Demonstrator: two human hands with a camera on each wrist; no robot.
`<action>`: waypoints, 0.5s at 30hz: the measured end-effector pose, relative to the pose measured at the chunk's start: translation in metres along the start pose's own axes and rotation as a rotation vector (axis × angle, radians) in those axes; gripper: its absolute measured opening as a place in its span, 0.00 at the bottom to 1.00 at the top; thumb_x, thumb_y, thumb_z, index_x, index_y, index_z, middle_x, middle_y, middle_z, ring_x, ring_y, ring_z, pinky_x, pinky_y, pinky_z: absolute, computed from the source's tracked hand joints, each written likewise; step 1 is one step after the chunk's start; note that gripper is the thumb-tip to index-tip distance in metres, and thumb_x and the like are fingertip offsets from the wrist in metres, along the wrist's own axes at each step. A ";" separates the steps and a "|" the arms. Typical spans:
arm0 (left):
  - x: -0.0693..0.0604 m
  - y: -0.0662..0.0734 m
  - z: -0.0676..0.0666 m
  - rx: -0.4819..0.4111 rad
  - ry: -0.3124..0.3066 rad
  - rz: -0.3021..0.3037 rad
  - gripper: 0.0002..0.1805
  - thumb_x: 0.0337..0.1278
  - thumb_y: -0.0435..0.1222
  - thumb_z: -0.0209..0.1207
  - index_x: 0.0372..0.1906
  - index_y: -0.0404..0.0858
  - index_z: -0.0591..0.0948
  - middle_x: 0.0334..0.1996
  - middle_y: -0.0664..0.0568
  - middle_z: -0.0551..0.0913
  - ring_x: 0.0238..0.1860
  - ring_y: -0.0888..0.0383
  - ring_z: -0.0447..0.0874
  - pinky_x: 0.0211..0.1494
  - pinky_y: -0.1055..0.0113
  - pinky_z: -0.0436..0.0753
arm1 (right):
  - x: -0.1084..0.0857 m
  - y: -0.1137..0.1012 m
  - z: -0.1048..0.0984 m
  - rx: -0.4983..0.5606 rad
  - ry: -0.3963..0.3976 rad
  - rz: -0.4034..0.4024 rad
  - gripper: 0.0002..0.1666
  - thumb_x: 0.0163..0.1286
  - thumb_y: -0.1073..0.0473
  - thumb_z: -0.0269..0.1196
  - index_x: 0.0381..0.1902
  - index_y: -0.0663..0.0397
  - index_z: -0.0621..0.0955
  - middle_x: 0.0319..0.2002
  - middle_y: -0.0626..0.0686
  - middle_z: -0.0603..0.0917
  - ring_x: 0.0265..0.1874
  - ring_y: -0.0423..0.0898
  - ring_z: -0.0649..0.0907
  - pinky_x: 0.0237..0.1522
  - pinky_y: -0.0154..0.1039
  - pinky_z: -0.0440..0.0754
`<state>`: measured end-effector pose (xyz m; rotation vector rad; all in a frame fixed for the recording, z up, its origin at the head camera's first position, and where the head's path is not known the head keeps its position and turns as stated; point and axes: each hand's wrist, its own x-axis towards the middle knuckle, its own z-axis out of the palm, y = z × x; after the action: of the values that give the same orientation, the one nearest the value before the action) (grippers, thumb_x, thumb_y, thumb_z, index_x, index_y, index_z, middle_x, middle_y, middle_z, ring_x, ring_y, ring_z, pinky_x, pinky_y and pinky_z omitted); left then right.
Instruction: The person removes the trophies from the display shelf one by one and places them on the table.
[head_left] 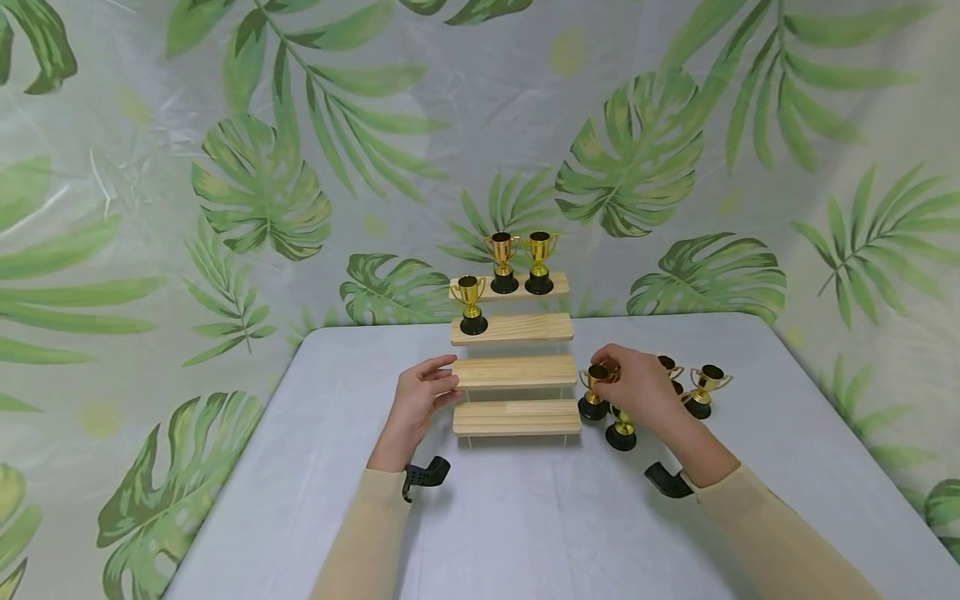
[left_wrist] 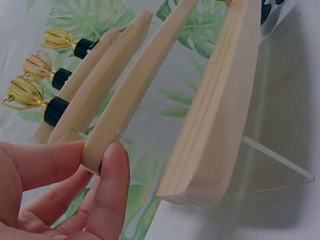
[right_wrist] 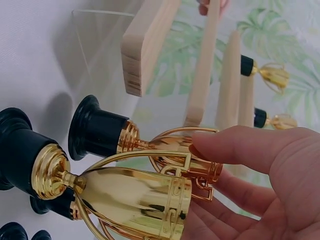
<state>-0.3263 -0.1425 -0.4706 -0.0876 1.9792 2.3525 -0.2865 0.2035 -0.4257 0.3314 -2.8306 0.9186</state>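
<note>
A four-step wooden display stand (head_left: pixel 516 417) with clear supports stands on the table. My left hand (head_left: pixel 420 404) pinches the left end of its second-lowest shelf (head_left: pixel 513 372) between thumb and finger, as the left wrist view shows. To the right of the stand, my right hand (head_left: pixel 637 387) holds a small gold trophy (right_wrist: pixel 100 127) with a black base by its cup. The trophy is upright beside the lower shelves. Another trophy (right_wrist: pixel 135 195) stands close in front of it. Two trophies, one left (head_left: pixel 504 267) and one right (head_left: pixel 539 267), stand on the top shelf; another (head_left: pixel 471 308) occupies the second shelf's left end.
More trophies, including one at the far right (head_left: pixel 707 390), stand on the table, some partly hidden behind my right hand. A white cloth covers the table (head_left: pixel 510 517). Behind it hangs a leaf-patterned curtain (head_left: pixel 495 108). Each wrist wears a black camera mount.
</note>
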 end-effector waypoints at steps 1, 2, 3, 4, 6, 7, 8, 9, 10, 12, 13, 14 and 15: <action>0.000 0.000 0.000 0.001 0.003 -0.003 0.24 0.60 0.23 0.64 0.63 0.31 0.79 0.39 0.44 0.78 0.35 0.54 0.84 0.47 0.60 0.88 | 0.000 0.001 0.001 0.001 -0.004 -0.003 0.20 0.63 0.60 0.72 0.52 0.56 0.82 0.40 0.54 0.85 0.34 0.50 0.83 0.30 0.45 0.81; 0.000 0.000 0.000 0.003 0.007 -0.005 0.24 0.60 0.23 0.65 0.62 0.32 0.80 0.40 0.44 0.78 0.35 0.54 0.84 0.47 0.60 0.88 | 0.001 0.001 0.001 0.001 -0.007 -0.002 0.20 0.63 0.61 0.72 0.52 0.56 0.82 0.40 0.54 0.86 0.34 0.50 0.83 0.29 0.44 0.81; 0.000 0.000 0.000 0.004 0.011 -0.007 0.23 0.60 0.23 0.65 0.61 0.33 0.81 0.40 0.44 0.78 0.35 0.54 0.84 0.47 0.60 0.88 | 0.001 0.001 0.002 0.001 -0.010 0.000 0.20 0.63 0.61 0.72 0.52 0.56 0.82 0.40 0.54 0.86 0.34 0.50 0.83 0.29 0.44 0.81; 0.000 0.001 0.000 0.004 0.014 -0.008 0.23 0.59 0.23 0.65 0.60 0.33 0.82 0.40 0.44 0.78 0.35 0.53 0.84 0.47 0.59 0.88 | 0.000 0.001 0.003 0.003 -0.014 0.002 0.20 0.62 0.61 0.73 0.52 0.56 0.82 0.40 0.54 0.86 0.34 0.49 0.83 0.28 0.43 0.81; 0.000 0.001 0.001 0.005 0.018 -0.011 0.21 0.59 0.23 0.65 0.58 0.35 0.83 0.40 0.44 0.78 0.35 0.53 0.84 0.47 0.59 0.88 | 0.000 0.002 0.003 0.004 -0.023 0.005 0.20 0.62 0.61 0.72 0.52 0.55 0.82 0.40 0.54 0.86 0.34 0.49 0.83 0.28 0.43 0.81; -0.001 0.001 0.000 0.006 0.018 -0.011 0.21 0.59 0.23 0.65 0.58 0.35 0.83 0.40 0.44 0.78 0.35 0.53 0.84 0.47 0.59 0.88 | 0.000 0.002 0.004 0.004 -0.027 0.009 0.20 0.62 0.61 0.72 0.52 0.55 0.82 0.40 0.54 0.86 0.34 0.49 0.83 0.29 0.43 0.81; -0.001 0.002 0.000 0.007 0.016 -0.011 0.21 0.59 0.24 0.65 0.58 0.35 0.83 0.40 0.44 0.78 0.35 0.53 0.84 0.47 0.59 0.88 | 0.000 0.001 0.004 0.002 -0.031 0.012 0.20 0.62 0.61 0.72 0.52 0.55 0.82 0.40 0.55 0.86 0.34 0.49 0.83 0.29 0.43 0.81; -0.001 0.002 0.000 0.008 0.013 -0.010 0.22 0.59 0.24 0.65 0.59 0.34 0.83 0.40 0.44 0.78 0.35 0.53 0.84 0.47 0.59 0.88 | 0.000 0.001 0.004 -0.001 -0.034 0.014 0.20 0.62 0.61 0.72 0.51 0.55 0.82 0.40 0.55 0.86 0.33 0.49 0.83 0.29 0.42 0.81; -0.001 0.002 0.000 0.010 0.010 -0.008 0.22 0.60 0.24 0.65 0.60 0.33 0.82 0.40 0.44 0.78 0.35 0.54 0.84 0.47 0.59 0.88 | 0.000 0.000 0.004 -0.003 -0.039 0.016 0.19 0.62 0.61 0.72 0.51 0.56 0.82 0.40 0.55 0.86 0.32 0.48 0.82 0.28 0.42 0.80; -0.001 0.002 0.000 0.012 0.003 -0.008 0.24 0.60 0.24 0.65 0.62 0.31 0.80 0.40 0.44 0.78 0.34 0.54 0.83 0.47 0.60 0.88 | 0.001 -0.001 0.004 -0.014 -0.045 0.016 0.19 0.62 0.61 0.71 0.51 0.56 0.82 0.40 0.55 0.85 0.30 0.48 0.81 0.27 0.41 0.79; -0.001 0.002 -0.001 0.012 0.000 -0.008 0.25 0.60 0.24 0.65 0.63 0.30 0.79 0.40 0.44 0.78 0.34 0.54 0.83 0.47 0.60 0.88 | 0.001 -0.002 0.004 -0.021 -0.048 0.017 0.19 0.62 0.62 0.71 0.50 0.56 0.82 0.39 0.55 0.85 0.29 0.47 0.80 0.26 0.41 0.78; -0.001 0.002 -0.001 0.012 -0.002 -0.007 0.25 0.60 0.24 0.65 0.63 0.30 0.79 0.39 0.44 0.78 0.34 0.54 0.83 0.46 0.60 0.88 | 0.001 -0.002 0.005 -0.027 -0.049 0.019 0.18 0.61 0.62 0.71 0.50 0.56 0.83 0.39 0.55 0.85 0.28 0.47 0.80 0.26 0.40 0.78; -0.001 0.002 -0.001 0.012 -0.003 -0.007 0.25 0.60 0.24 0.65 0.63 0.29 0.78 0.39 0.44 0.78 0.34 0.54 0.83 0.46 0.60 0.88 | 0.001 -0.002 0.005 -0.033 -0.052 0.020 0.18 0.61 0.62 0.71 0.49 0.56 0.83 0.39 0.55 0.85 0.27 0.46 0.79 0.25 0.40 0.77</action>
<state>-0.3259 -0.1439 -0.4689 -0.0904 1.9881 2.3357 -0.2874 0.1989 -0.4283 0.3282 -2.8983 0.8784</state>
